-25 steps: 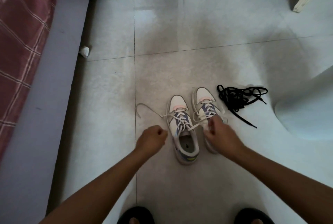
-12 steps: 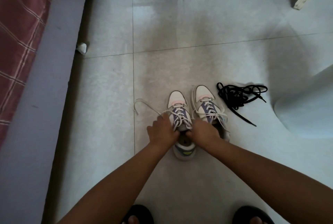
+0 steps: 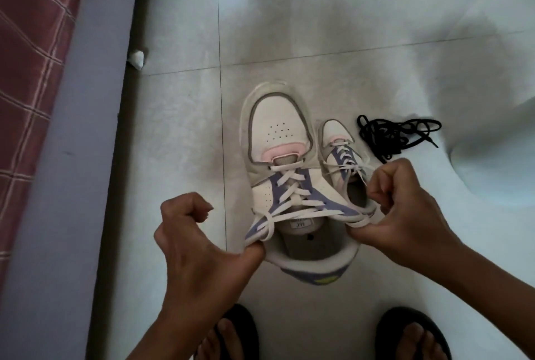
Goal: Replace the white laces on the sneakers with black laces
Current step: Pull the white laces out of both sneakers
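The lifted sneaker (image 3: 279, 139) sits between both hands, toe pointing away, white lace (image 3: 292, 189) threaded through its purple eyelet panels, its opening showing a grey insole and tongue label. The left hand (image 3: 191, 244) pinches the collar's left edge with thumb and curled fingers; the right hand (image 3: 405, 215) grips the right edge, seemingly with lace ends caught in its fingers. The second sneaker (image 3: 341, 151) stands on the tiled floor (image 3: 318, 41) just beside, laced white. Black laces (image 3: 396, 135) lie tangled further right. A bed edge (image 3: 58, 157) runs along the left; sandalled feet (image 3: 231, 336) below.
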`<state>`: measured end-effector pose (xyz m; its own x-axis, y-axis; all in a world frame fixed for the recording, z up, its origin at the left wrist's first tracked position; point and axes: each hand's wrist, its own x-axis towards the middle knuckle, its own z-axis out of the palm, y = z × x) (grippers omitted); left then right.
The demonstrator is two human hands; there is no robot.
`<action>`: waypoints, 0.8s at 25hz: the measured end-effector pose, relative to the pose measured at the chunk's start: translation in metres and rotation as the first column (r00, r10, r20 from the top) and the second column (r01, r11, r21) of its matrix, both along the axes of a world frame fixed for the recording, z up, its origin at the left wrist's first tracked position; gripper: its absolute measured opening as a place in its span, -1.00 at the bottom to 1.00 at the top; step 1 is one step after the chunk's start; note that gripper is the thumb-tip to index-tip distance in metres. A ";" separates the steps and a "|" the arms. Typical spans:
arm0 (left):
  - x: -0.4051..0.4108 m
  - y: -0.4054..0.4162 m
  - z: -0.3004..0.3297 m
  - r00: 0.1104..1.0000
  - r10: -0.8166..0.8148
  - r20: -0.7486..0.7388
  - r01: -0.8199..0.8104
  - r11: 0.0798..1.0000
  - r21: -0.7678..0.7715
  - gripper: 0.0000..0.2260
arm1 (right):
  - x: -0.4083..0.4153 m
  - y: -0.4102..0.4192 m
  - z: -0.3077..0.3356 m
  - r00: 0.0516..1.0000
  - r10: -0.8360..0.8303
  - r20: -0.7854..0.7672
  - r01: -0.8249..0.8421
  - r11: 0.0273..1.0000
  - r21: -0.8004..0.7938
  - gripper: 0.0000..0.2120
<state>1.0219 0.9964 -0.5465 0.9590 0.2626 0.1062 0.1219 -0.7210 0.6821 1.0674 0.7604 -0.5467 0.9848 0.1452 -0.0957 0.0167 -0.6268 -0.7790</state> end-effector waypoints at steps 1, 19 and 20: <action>0.001 0.001 0.000 1.000 -0.008 0.021 0.008 1.000 0.000 -0.36 | 0.000 -0.002 0.001 1.000 0.005 0.003 -0.005 1.000 0.006 -0.51; 0.058 -0.016 -0.150 0.670 -0.295 -0.681 0.618 0.730 0.292 -0.56 | 0.022 0.035 -0.141 0.917 0.326 -0.231 -0.396 0.821 -0.410 -0.67; 0.060 -0.005 -0.140 0.621 -0.334 -0.710 0.654 0.719 0.234 -0.53 | 0.021 0.026 -0.133 0.912 0.340 -0.230 -0.405 0.840 -0.360 -0.69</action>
<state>1.0819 0.9915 -0.6870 0.8129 -0.1958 -0.5485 -0.1015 -0.9750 0.1977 1.0889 0.7866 -0.6795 0.8322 0.4170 -0.3656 0.2138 -0.8495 -0.4823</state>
